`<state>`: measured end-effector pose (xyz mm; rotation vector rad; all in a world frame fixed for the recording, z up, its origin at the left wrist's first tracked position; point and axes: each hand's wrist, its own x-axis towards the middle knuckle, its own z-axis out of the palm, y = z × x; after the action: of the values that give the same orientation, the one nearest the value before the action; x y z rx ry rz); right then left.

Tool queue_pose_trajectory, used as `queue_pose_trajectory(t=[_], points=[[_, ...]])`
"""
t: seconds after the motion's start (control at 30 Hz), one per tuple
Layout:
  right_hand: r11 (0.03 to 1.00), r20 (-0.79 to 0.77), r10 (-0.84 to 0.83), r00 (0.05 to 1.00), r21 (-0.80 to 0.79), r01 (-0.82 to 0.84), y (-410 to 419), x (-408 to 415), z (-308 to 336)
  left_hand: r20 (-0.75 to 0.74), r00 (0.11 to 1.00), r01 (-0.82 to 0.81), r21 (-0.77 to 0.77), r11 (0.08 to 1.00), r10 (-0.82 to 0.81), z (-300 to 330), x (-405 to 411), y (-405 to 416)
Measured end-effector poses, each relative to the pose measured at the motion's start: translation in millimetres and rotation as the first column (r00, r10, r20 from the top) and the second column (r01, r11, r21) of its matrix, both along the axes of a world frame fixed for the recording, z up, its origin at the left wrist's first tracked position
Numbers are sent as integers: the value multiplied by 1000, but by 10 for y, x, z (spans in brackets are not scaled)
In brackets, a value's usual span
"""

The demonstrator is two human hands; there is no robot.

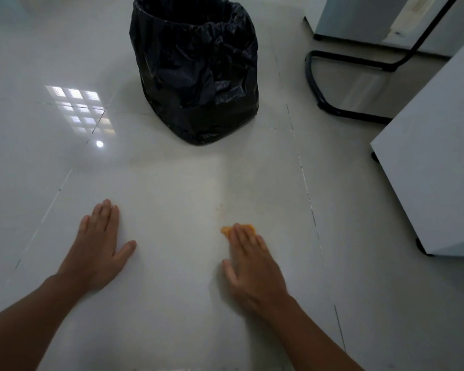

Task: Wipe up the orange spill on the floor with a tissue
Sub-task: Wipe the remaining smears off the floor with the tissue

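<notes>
The tissue point(238, 229), stained orange through and through, lies flat on the floor point(172, 263) under the fingertips of my right hand point(248, 263); only its far edge pokes out past my fingers. That hand is open and flat, fingers straight and close together, thumb held out to the side, pressing the tissue down rather than pinching it. Just beyond the tissue a faint orange smear point(220, 208) shows on the tile (pale, more a trace than a puddle). My left hand point(99, 247) is well apart from it on the same tile, palm down, fingers together and thumb spread, holding nothing and resting on the bare floor. Both forearms are bare. The floor is glossy pale tile with thin dark grout lines, and it mirrors a gridded window point(79, 108) as a bright patch off to the left. Straight ahead, farther out, stands a bin lined with a crumpled black bag point(196, 68), its mouth open. To the right are the black tubular base of a chair point(343, 84) and a white cabinet point(434, 162) on small dark feet, with another pale unit point(359, 17) behind in the far corner.
</notes>
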<state>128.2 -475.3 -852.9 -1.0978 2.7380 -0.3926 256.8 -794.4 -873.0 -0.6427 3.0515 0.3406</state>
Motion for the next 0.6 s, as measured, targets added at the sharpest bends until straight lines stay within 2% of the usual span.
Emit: queue_pose_trajectory(t=[0.1, 0.23, 0.33, 0.43, 0.6], points=[[983, -23, -165, 986, 81, 166, 296, -181, 29, 18, 1000, 21, 13, 1000, -21, -24, 72, 82], [983, 22, -168, 985, 80, 166, 379, -137, 48, 78, 993, 88, 31, 996, -90, 9, 186, 111], [996, 51, -78, 996, 42, 75, 167, 148, 14, 128, 988, 86, 40, 995, -90, 80, 216, 156], [993, 87, 120, 989, -18, -119, -203, 427, 38, 154, 985, 68, 46, 997, -75, 107, 254, 233], [953, 97, 301, 949, 3, -303, -799, 435, 123, 151, 986, 70, 40, 997, -76, 140, 264, 252]])
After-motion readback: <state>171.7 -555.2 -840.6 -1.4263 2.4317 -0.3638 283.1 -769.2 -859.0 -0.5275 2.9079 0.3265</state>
